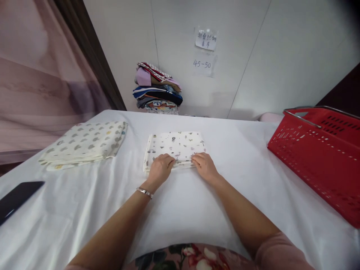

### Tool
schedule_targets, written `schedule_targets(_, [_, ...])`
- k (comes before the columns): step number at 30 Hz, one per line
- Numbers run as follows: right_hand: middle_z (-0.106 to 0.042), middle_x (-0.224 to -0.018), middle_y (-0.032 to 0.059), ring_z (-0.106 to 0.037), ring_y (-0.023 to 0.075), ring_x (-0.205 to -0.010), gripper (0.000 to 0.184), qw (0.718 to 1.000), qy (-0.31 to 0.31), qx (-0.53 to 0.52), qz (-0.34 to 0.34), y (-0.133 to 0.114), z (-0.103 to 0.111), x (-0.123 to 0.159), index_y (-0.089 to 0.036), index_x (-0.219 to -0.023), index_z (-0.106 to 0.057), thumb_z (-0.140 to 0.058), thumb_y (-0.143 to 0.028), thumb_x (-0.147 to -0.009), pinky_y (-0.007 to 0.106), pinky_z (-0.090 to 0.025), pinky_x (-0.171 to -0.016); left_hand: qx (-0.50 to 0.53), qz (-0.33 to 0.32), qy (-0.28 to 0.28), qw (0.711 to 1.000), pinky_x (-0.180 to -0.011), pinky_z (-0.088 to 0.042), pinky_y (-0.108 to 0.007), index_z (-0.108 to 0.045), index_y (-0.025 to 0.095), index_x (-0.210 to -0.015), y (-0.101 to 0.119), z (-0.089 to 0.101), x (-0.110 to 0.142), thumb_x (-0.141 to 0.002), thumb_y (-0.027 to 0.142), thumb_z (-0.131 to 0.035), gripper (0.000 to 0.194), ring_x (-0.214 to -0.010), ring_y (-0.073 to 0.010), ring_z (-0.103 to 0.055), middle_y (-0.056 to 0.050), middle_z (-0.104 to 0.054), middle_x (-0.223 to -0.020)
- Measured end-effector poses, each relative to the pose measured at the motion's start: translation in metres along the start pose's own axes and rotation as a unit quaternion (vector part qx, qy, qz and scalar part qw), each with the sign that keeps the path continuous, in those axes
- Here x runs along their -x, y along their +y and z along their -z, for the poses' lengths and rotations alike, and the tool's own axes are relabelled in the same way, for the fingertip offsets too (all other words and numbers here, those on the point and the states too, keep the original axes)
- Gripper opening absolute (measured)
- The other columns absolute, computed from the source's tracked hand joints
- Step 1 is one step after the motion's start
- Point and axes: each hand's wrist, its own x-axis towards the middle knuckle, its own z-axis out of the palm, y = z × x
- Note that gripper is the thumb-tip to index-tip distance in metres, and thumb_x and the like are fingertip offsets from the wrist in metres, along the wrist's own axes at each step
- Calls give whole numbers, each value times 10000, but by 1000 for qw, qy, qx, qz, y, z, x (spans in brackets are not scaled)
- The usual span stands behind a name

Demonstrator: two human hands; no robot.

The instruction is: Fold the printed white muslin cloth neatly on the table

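Note:
A folded white cloth (180,144) with small grey and pink prints lies flat in the middle of the table. Both hands are at its near edge. My left hand (161,167), with a silver bracelet at the wrist, pinches the edge left of centre. At the near right corner, my right hand (204,165) pinches the same edge, fingers curled over the layers. The fingertips are partly hidden by the hands. To the left lies another folded cream cloth (88,140) with grey cloud-like prints, touched by neither hand.
A red plastic basket (317,161) with a metal handle stands at the right. A dark phone (18,197) lies at the left edge of the white-covered table (239,150). Behind the table rises a stack of folded clothes (157,90). Pink curtains (42,82) hang at left.

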Motion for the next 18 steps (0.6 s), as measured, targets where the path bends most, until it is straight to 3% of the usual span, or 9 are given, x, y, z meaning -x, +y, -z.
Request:
schedule_targets(10, [-630,-925,27,-521,180,-870,179,1000,-18,10,-3,-12,-1,-3,-224,-938,-602,-458,-150,-861,339,-356,-813,-24,-11,36,999,-734,-384,-315,-536,174,-771,3,-6,2,-881,214,-379,195,-777,-177,-498,-51,-557,-809])
schedule_targets(14, [-632,-907,25,-526,184,-866,202,1000,4,12,-15,-13,-3,-3,-214,-939,-576,-447,-99,-836,344,-365,-809,-17,-14,42,999,-725,-382,-315,-526,179,-779,2,-6,3,-886,213,-371,192,-771,-174,-496,-47,-559,-816])
schedule_targets(18, [-603,-1037,51,-506,192,-969,199,999,45,8,8,-13,-6,-3,-199,-888,-564,-436,-67,-812,350,-372,-837,-9,-12,53,998,-729,-382,-317,-524,181,-776,0,-8,4,-886,203,-369,191,-761,-169,-496,-41,-561,-808])
